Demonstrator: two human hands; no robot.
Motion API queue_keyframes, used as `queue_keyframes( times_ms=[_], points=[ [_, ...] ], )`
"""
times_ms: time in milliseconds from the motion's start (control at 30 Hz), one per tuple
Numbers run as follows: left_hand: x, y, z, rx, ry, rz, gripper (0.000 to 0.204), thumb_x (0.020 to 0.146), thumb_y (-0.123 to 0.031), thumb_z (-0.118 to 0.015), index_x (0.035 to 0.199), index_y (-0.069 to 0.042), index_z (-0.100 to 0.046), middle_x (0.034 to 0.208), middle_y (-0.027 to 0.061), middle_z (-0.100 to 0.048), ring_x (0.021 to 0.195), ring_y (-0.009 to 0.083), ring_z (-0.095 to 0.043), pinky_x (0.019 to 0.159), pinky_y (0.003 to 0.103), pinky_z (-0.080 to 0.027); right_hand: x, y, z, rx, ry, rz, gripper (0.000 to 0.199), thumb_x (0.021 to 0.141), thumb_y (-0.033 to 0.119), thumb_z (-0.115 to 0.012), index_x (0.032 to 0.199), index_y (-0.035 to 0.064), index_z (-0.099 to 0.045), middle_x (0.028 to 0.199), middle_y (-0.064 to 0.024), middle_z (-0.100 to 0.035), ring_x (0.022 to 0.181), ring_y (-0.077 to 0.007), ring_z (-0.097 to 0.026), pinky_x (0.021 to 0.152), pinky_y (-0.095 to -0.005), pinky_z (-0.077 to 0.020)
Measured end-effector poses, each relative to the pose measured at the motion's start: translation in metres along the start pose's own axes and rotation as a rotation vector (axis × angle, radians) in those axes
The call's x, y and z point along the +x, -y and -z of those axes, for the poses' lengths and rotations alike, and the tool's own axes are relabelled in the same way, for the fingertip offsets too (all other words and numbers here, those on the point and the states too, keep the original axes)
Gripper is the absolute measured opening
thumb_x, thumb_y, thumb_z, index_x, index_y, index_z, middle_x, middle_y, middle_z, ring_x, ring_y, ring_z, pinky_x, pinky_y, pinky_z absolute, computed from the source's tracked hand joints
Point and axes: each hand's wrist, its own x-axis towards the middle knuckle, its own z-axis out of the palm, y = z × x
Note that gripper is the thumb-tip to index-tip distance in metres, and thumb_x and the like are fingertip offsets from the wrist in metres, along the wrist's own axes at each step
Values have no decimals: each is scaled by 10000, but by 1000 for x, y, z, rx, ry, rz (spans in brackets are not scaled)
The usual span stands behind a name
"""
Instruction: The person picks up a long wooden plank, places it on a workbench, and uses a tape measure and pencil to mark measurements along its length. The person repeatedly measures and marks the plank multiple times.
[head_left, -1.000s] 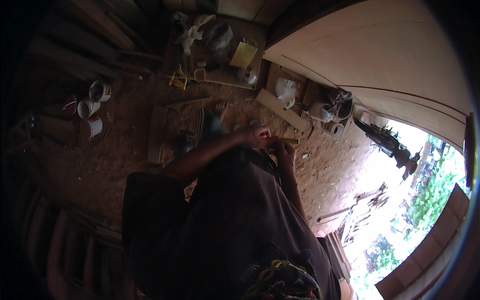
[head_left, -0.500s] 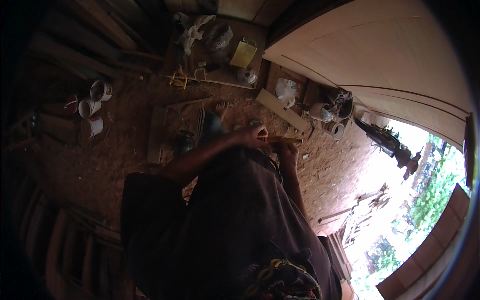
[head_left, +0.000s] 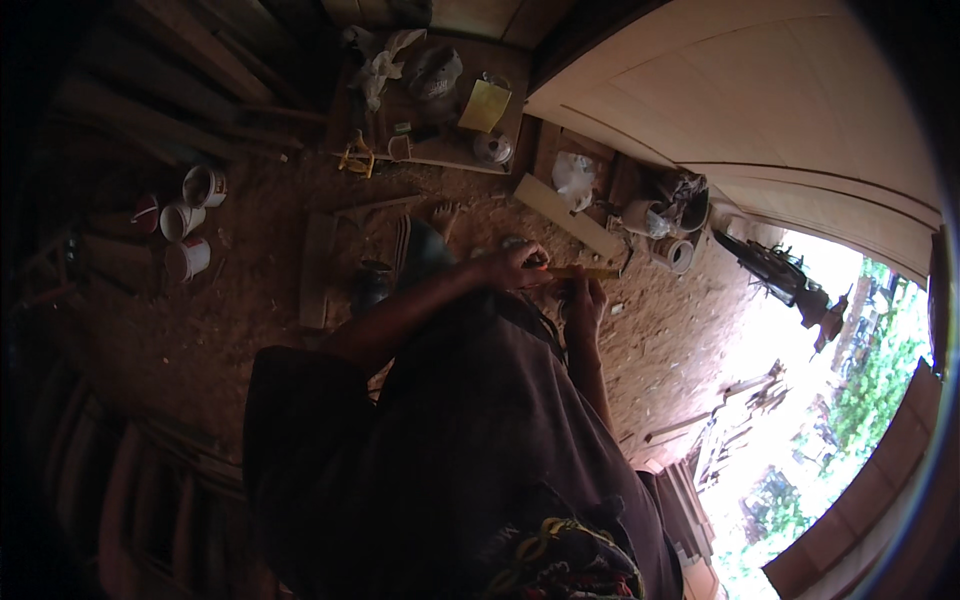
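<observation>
My left hand [head_left: 512, 266] is closed around what looks like a tape measure, its orange and dark case mostly covered by the fingers. From it a yellow blade [head_left: 602, 273] runs out to the right, roughly level. Just under the blade, the fingers of my right hand [head_left: 584, 304] are pinched on it, and its free end sticks out past them. Both hands are in front of my dark shirt, above the dirt floor. Shadow hides the exact finger contact.
A low wooden table [head_left: 445, 153] at the back carries plastic bags, a yellow sheet and a round container. Several white buckets [head_left: 187, 259] stand at left. A board [head_left: 568, 222] lies beyond my hands, near more buckets [head_left: 672, 255]. A motorcycle [head_left: 775, 275] stands by the bright opening at right.
My hands have risen slightly, and the blade is nearer level, its end a little farther right. The left fingers now cover more of the orange case.
</observation>
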Motion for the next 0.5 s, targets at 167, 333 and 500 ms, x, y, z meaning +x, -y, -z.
queue_keyframes(
  times_ms=[167,333,500],
  points=[
    [-5,1,2,13,-27,-60,601,922,-409,-835,1327,-40,-590,1317,181,-629,1265,249,-601,1053,415,-511,-5,-5,-6,-10,103,-11,384,1108,324,-586,1147,-30,-731,902,-70,-750,763,-136,-676,703,-293,-542],
    [-4,2,4,18,-35,-110,671,900,-459,-836,1342,-31,-568,1266,150,-643,1209,236,-613,1049,395,-503,-3,-2,-4,95,30,-23,331,1077,303,-637,1163,-4,-727,895,-51,-719,761,-120,-636,704,-286,-508],
    [-11,3,11,31,-39,-34,653,885,-446,-843,1317,-32,-580,1229,149,-644,1170,229,-623,1033,383,-507,7,5,19,142,-84,11,306,1070,297,-649,1146,11,-727,889,-29,-692,785,-110,-617,711,-278,-500]
  ],
)
